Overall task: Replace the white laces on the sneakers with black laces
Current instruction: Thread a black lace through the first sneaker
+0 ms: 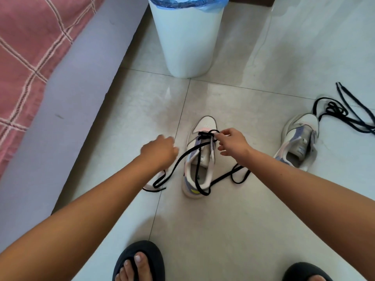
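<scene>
Right-hand grip [230, 141] pinching black lace [183, 157] at sneaker [199, 157] eyelets, left grip [160, 150] unclear; lace limp, light, best held near tip.

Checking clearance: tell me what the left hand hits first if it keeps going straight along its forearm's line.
Probably bare floor tile first, then the white bin; the left hand passes left of the sneaker. Depth is unclear.

White sneaker [199, 157] at frame center w/ black lace [182, 159] partly threaded, second sneaker [298, 140] unlaced at right, spare black lace [343, 114] beside it.
</scene>
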